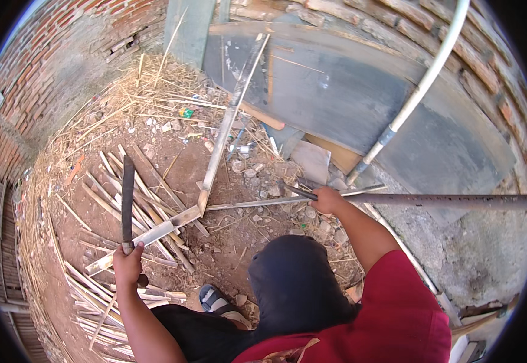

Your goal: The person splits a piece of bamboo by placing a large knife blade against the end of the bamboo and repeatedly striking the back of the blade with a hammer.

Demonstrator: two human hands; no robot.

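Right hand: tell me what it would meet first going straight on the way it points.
The right hand, its dark, narrow tool leading, would likely meet the long, pale, straight wooden strip first, though depth is unclear.

Head-worn fisheye view, looking downward, fairly near

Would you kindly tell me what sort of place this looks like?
Probably a rough yard or work corner: the bare dirt ground, brick wall and heaped pale strips suggest so.

The left hand [128, 265] is curled into a fist, forearm [148, 323] angled forward. The right hand [329, 201], also curled, reaches farther ahead
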